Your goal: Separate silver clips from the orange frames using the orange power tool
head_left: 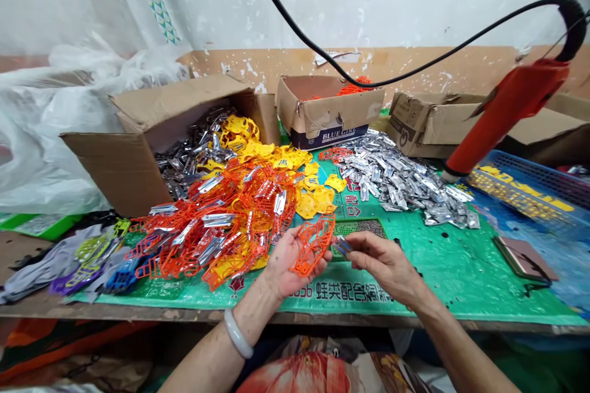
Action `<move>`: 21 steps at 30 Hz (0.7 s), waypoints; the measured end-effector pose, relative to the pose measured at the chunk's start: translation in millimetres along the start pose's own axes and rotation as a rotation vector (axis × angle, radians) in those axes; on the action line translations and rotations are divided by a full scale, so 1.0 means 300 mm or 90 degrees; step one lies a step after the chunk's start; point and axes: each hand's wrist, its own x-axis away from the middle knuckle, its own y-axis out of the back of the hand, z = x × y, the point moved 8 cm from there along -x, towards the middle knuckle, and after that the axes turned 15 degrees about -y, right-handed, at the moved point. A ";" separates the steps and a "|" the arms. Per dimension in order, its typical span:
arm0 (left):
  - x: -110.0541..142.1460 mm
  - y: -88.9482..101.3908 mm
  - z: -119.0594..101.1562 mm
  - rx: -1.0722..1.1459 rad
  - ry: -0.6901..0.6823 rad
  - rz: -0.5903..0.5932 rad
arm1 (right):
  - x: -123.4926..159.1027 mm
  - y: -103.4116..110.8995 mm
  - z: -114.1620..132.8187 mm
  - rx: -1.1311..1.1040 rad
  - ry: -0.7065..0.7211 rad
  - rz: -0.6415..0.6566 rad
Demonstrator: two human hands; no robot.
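Our left hand (286,265), palm up and loosely curled, holds an orange plastic frame (316,245) just left of the green tray (359,219). Our right hand (380,261) pinches a silvery metal piece (342,246) at the tray's near-left corner.

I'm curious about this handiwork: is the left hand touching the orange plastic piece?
Touching. The head view shows the orange plastic piece lying in the upturned left hand, directly against the palm.
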 end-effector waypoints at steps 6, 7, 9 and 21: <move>-0.008 0.003 -0.010 -0.002 -0.054 0.000 | -0.003 -0.040 -0.029 -0.192 -0.079 0.031; -0.009 0.001 -0.014 0.002 -0.066 -0.004 | -0.003 -0.044 -0.031 -0.212 -0.091 0.032; -0.009 -0.001 -0.026 0.014 -0.096 -0.012 | -0.004 -0.046 -0.037 -0.245 -0.112 0.025; -0.020 -0.012 -0.044 0.012 -0.205 -0.020 | -0.012 -0.036 -0.123 -0.385 -0.189 -0.030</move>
